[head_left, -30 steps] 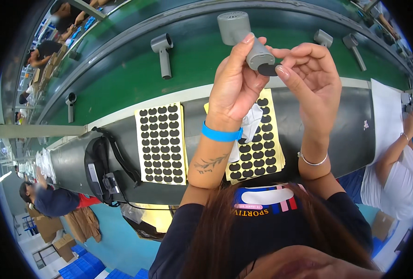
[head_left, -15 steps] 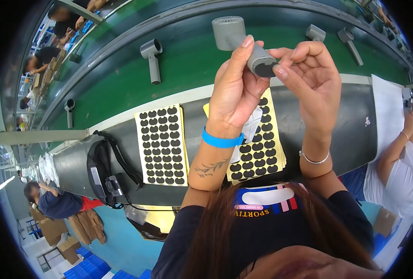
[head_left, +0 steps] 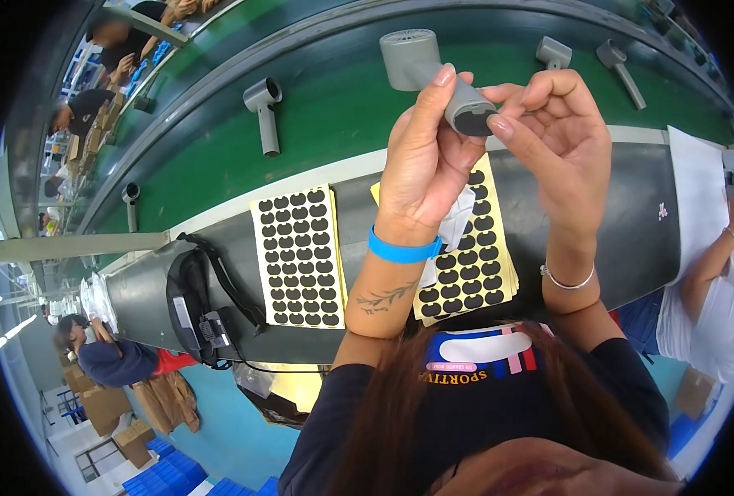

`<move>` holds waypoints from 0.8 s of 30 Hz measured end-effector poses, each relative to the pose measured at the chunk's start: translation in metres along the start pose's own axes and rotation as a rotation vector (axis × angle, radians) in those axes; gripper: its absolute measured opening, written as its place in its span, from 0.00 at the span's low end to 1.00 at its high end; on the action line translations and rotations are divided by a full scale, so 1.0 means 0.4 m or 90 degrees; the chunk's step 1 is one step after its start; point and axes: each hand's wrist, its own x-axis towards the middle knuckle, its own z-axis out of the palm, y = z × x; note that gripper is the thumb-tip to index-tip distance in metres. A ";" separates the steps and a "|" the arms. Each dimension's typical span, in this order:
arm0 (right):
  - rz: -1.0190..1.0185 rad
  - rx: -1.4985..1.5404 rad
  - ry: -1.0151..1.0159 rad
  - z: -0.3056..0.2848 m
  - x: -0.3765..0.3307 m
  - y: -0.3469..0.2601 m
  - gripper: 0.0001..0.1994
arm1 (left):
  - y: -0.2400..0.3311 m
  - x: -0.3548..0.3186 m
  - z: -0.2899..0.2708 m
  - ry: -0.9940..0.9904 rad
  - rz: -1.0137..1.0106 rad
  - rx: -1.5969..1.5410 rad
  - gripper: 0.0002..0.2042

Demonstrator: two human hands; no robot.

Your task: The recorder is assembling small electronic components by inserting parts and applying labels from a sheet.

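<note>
A grey hair dryer (head_left: pixel 408 62) is held up over the table, its round grilled head pointing away and the handle's end turned toward me. My left hand (head_left: pixel 420 169) is closed around the handle. On the handle's end face lies a dark round sticker (head_left: pixel 474 124). Thumb and finger of my right hand (head_left: pixel 567 136) pinch at this sticker's right edge. Below my hands is a stack of sticker sheets (head_left: pixel 482 269), partly covered by my left wrist and crumpled white paper (head_left: pixel 458 215). Another sheet of dark stickers (head_left: pixel 298 256) lies to its left.
Beyond the black table (head_left: pixel 598 190) runs a green conveyor belt (head_left: pixel 193 140) carrying several more grey dryers (head_left: pixel 266 116). A black strapped bag (head_left: pixel 187 298) lies at the left. White sheeting (head_left: pixel 693 198) covers the right side, near a person in white (head_left: pixel 705 306).
The sticker now sits flatter against the handle's end, with my right fingers still at its edge. The view has shifted slightly, and the dryers on the belt appear a little further left.
</note>
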 end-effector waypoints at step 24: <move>0.016 0.046 -0.018 -0.010 0.002 0.006 0.14 | -0.004 0.001 -0.004 0.008 0.001 0.015 0.14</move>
